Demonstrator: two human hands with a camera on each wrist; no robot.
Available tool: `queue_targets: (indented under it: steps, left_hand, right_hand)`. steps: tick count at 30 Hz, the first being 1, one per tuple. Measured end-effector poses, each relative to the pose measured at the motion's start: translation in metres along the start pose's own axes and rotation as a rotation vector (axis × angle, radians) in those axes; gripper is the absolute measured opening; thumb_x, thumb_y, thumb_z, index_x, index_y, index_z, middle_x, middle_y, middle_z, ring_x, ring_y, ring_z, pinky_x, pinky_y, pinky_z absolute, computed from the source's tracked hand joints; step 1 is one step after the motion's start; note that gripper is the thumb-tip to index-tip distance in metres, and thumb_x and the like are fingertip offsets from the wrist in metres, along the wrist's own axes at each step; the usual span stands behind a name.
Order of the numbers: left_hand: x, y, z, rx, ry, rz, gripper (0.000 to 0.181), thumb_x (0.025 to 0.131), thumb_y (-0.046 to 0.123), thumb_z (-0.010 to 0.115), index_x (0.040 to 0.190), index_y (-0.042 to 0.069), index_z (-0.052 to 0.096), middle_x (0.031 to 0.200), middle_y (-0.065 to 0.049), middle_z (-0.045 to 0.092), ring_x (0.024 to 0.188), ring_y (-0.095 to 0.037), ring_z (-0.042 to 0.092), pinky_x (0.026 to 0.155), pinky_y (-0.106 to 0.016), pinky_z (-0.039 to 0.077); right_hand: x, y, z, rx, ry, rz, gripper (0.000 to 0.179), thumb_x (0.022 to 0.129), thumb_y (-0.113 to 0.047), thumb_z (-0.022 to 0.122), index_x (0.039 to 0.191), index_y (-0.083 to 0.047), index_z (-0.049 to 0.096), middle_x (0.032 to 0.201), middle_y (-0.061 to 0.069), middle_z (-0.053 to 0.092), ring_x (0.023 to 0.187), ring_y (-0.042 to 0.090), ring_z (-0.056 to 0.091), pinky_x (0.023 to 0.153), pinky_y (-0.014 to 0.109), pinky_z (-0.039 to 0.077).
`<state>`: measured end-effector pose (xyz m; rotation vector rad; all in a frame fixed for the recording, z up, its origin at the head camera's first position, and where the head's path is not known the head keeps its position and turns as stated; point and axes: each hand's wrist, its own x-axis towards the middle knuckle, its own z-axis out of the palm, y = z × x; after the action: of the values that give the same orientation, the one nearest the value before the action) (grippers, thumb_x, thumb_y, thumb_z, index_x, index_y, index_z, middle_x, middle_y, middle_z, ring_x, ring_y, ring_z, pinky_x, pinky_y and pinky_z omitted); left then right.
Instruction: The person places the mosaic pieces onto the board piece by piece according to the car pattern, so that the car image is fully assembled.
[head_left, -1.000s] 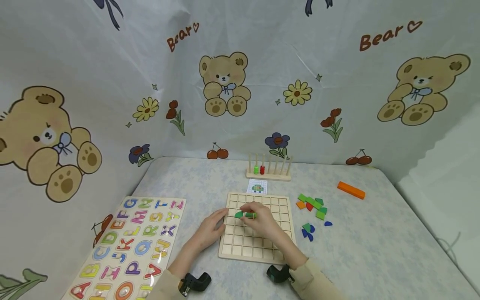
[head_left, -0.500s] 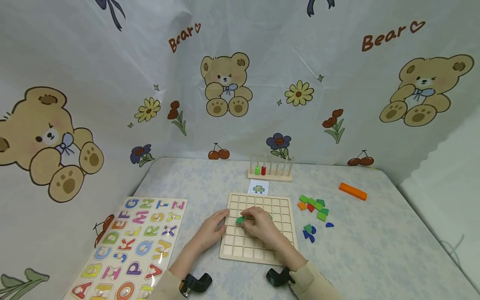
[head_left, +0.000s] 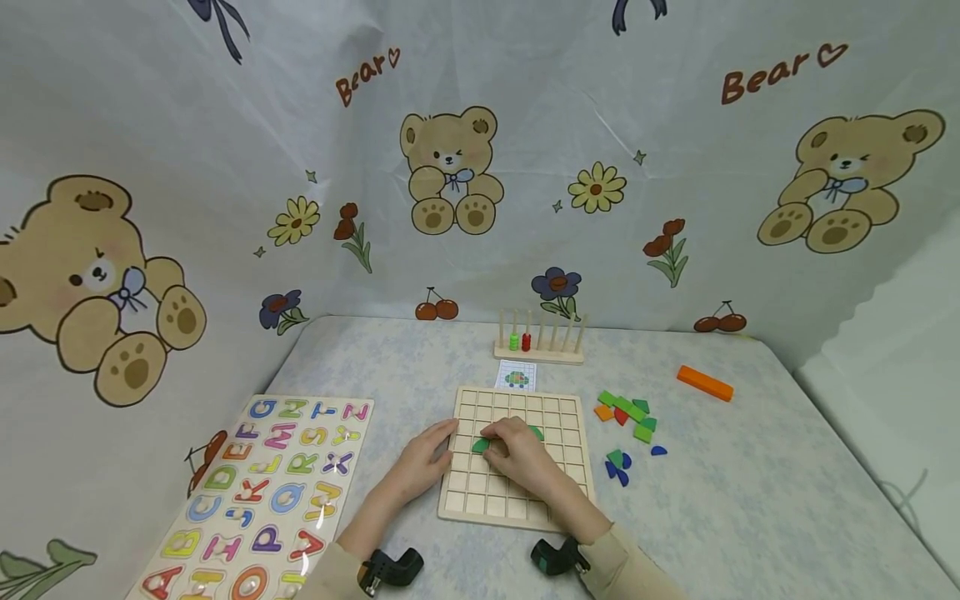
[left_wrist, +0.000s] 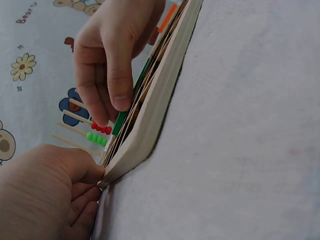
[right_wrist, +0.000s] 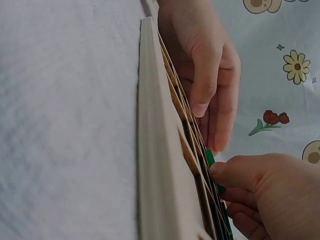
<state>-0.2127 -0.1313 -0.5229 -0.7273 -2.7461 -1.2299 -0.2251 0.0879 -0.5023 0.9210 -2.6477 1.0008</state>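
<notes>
A wooden grid board [head_left: 498,507] lies on the table in front of me. My left hand [head_left: 422,460] rests against its left edge, fingers extended and the thumb at the rim. Over the board's middle, my right hand [head_left: 522,454] pinches a small green piece with a curved edge [head_left: 480,447] between thumb and index finger, low at a grid cell. In the right wrist view the thumb presses near this green piece [right_wrist: 210,156]. Another green piece [head_left: 536,432] shows behind the right hand; that hand covers the cells between.
Right of the board lie loose green, orange and red pieces [head_left: 642,433] and several blue ones [head_left: 659,450]. A pattern card [head_left: 517,377] and a peg rack [head_left: 538,357] stand behind it. An alphabet board [head_left: 300,442] is left; an orange bar [head_left: 705,383] lies far right.
My right hand has moved slightly toward me, bringing the green piece lower onto the board. The second green piece has come into sight behind it. The left hand has stayed at the edge.
</notes>
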Motion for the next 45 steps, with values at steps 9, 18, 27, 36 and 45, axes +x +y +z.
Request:
queue_targets:
  steps: [9, 18, 27, 36, 45]
  left_hand:
    - [0.0, -0.001, 0.0, 0.004, 0.001, 0.007, 0.05, 0.093, 0.004, 0.054, 0.141, -0.004, 0.04, 0.142, -0.017, 0.041, 0.132, -0.03, 0.037, 0.106, -0.044, 0.034]
    - [0.001, 0.0, -0.001, 0.004, -0.004, 0.002, 0.05, 0.094, 0.004, 0.054, 0.141, -0.005, 0.039, 0.143, -0.018, 0.04, 0.132, -0.031, 0.037, 0.106, -0.044, 0.034]
    - [0.0, -0.001, 0.001, -0.022, -0.001, -0.021, 0.051, 0.093, 0.005, 0.054, 0.141, -0.004, 0.04, 0.143, -0.017, 0.04, 0.132, -0.03, 0.036, 0.107, -0.043, 0.032]
    - [0.001, 0.0, 0.001, -0.034, -0.006, -0.027, 0.051, 0.093, 0.005, 0.054, 0.141, -0.002, 0.04, 0.144, -0.016, 0.04, 0.133, -0.029, 0.036, 0.107, -0.044, 0.031]
    - [0.0, -0.003, 0.001, -0.033, -0.016, -0.015, 0.052, 0.094, 0.005, 0.053, 0.143, -0.002, 0.036, 0.145, -0.015, 0.038, 0.134, -0.029, 0.034, 0.107, -0.044, 0.032]
  right_hand:
    - [0.0, 0.002, 0.001, -0.013, -0.003, -0.012, 0.025, 0.083, -0.01, 0.072, 0.107, -0.005, 0.067, 0.103, 0.003, 0.064, 0.095, 0.017, 0.056, 0.079, 0.03, 0.051]
    - [0.001, 0.006, 0.004, -0.011, 0.023, -0.051, 0.023, 0.082, -0.007, 0.072, 0.105, -0.007, 0.069, 0.102, 0.001, 0.066, 0.094, 0.015, 0.057, 0.078, 0.028, 0.051]
    - [0.0, 0.002, 0.002, 0.092, -0.001, -0.003, 0.024, 0.086, -0.008, 0.069, 0.109, -0.006, 0.068, 0.105, 0.002, 0.064, 0.097, 0.017, 0.058, 0.08, 0.029, 0.052]
    - [0.002, -0.011, -0.022, 0.294, -0.001, 0.086, 0.029, 0.088, -0.013, 0.068, 0.115, -0.003, 0.065, 0.11, 0.003, 0.064, 0.099, 0.027, 0.061, 0.083, 0.037, 0.053]
    - [-0.007, 0.001, -0.067, 0.252, 0.119, 0.141, 0.031, 0.086, -0.015, 0.07, 0.116, -0.007, 0.065, 0.11, 0.002, 0.065, 0.1, 0.027, 0.059, 0.086, 0.048, 0.05]
